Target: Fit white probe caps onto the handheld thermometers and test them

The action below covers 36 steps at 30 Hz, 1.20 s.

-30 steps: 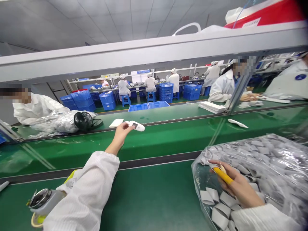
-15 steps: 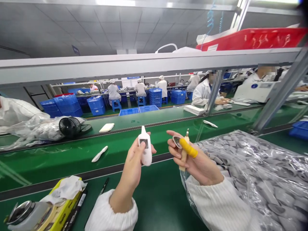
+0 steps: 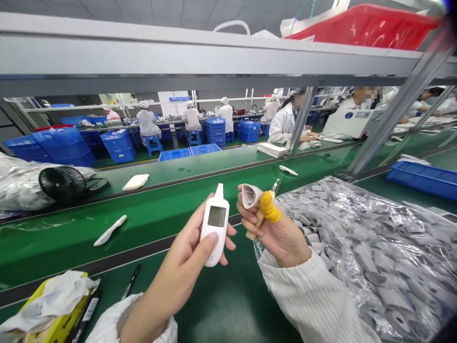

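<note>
Head view: left hand (image 3: 191,247) grasps a white handheld device (image 3: 215,226) – thumb on the front below the dark screen, fingers wrapped behind, narrow nozzle pointing up. The device is mid-scene, held up over the near green bench (image 3: 228,309), just left of the right hand.

Right hand (image 3: 282,240) has a grip on two things. A hollow gray shell (image 3: 251,196) is held between thumb and fingers, wide mouth turned toward the camera; a pale-handled tool (image 3: 260,219) is tucked in the curled fingers, thin metal tip sticking up behind the thumb. Yellow finger cot (image 3: 268,207) on the thumb. Shell and device are near each other, apart.

Near right: clear plastic bag (image 3: 360,257) full of more gray shells, right forearm in front of its edge. Near left: yellow box (image 3: 67,317) with a crumpled white cloth (image 3: 50,297) over it, black pen (image 3: 131,281) to its right.

Beyond the bench, green belt (image 3: 157,209): one slim white piece (image 3: 110,231) on the left, another (image 3: 288,170) farther right. Far ledge – pale block (image 3: 136,182), black fan (image 3: 57,183) beside a plastic-wrapped heap (image 3: 17,174), white stack (image 3: 272,150) to the right. Blue tray (image 3: 421,178) far right. Co-worker (image 3: 282,125) in white behind the stack, others seated farther back.
</note>
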### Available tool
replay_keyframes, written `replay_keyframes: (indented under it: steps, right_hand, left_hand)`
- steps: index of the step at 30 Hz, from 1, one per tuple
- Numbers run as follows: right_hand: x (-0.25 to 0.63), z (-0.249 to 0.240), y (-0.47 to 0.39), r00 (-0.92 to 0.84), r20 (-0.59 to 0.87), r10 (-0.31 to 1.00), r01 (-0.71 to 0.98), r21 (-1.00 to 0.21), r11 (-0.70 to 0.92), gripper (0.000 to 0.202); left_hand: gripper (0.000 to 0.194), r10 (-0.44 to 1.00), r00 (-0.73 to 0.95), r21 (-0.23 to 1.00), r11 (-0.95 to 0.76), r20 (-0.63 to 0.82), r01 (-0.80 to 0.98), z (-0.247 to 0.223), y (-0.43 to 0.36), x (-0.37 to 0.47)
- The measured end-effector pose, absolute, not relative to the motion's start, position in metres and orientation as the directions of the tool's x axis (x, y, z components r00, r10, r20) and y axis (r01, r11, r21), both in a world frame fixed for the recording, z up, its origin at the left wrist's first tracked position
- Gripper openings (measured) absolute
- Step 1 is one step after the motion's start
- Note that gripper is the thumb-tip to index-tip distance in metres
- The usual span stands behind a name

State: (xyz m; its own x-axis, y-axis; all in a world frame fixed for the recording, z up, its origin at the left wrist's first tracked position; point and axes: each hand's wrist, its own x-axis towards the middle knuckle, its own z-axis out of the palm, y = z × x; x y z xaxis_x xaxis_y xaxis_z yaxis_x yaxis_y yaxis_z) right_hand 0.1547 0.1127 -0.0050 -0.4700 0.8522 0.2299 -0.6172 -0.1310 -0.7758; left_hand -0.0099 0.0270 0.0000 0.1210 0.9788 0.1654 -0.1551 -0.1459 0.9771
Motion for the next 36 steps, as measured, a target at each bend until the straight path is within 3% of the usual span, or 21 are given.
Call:
replay_keyframes:
  steps: [5,14,19,25,36]
  right_hand:
    - [0.157,-0.003,0.111,-0.52,0.266,0.812,-0.615,-0.776,-0.139,0.034]
    - [0.152,0.0,0.107,-0.372,0.313,0.874,-0.534,-0.842,0.074,0.034]
    - [0.149,-0.001,0.103,-0.224,0.407,0.885,-0.485,-0.835,0.261,0.026]
    - [0.151,-0.001,0.095,-0.242,0.551,0.799,-0.26,-0.83,0.494,0.019]
    - [0.145,-0.003,0.092,-0.066,0.615,0.785,-0.184,-0.781,0.597,0.016]
  left_hand:
    - [0.043,0.981,0.11,0.98,-0.143,0.158,-0.136,0.003,0.02,-0.008]
    - [0.058,0.988,0.052,0.984,-0.139,0.146,-0.115,-0.001,0.019,-0.003]
    - [0.069,0.985,-0.069,0.987,-0.161,0.159,-0.025,-0.009,0.019,0.004]
    - [0.07,0.979,-0.073,0.973,-0.181,0.192,0.142,-0.01,0.019,0.004]
    - [0.08,0.963,-0.046,0.936,-0.245,0.265,0.254,-0.014,0.019,0.008]
